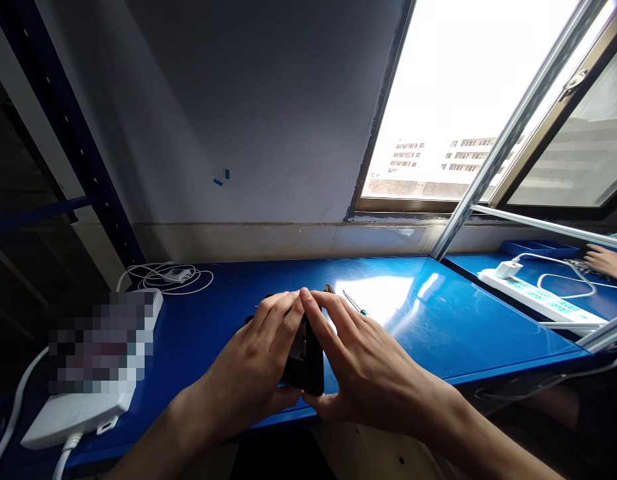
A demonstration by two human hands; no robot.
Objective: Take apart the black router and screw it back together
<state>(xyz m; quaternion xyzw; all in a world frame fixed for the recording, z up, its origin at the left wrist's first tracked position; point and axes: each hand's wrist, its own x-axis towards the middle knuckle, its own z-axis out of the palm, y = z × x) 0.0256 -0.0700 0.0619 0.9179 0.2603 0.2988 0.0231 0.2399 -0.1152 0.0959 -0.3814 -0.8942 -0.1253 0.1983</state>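
Observation:
My left hand (261,360) and my right hand (365,360) meet over a black flat-sided object (313,363), fingertips touching at its top and thumbs near its lower edge. Both hands grip it just above the front edge of the blue table (203,340). A greyish patch shows on its inner side; its kind cannot be made out. Behind my right fingers lies a thin screwdriver-like tool (357,304) with a teal end. Beside it, a small yellow-and-black piece (329,289) peeks out. Something dark behind my left hand is mostly hidden.
At left, a white power strip (78,413) bears a blurred-out item (101,343). A coiled white cable (198,283) lies at the back. Past a metal post (468,193) are another power strip (543,297), a blue tray (533,249) and another person's hand (611,262).

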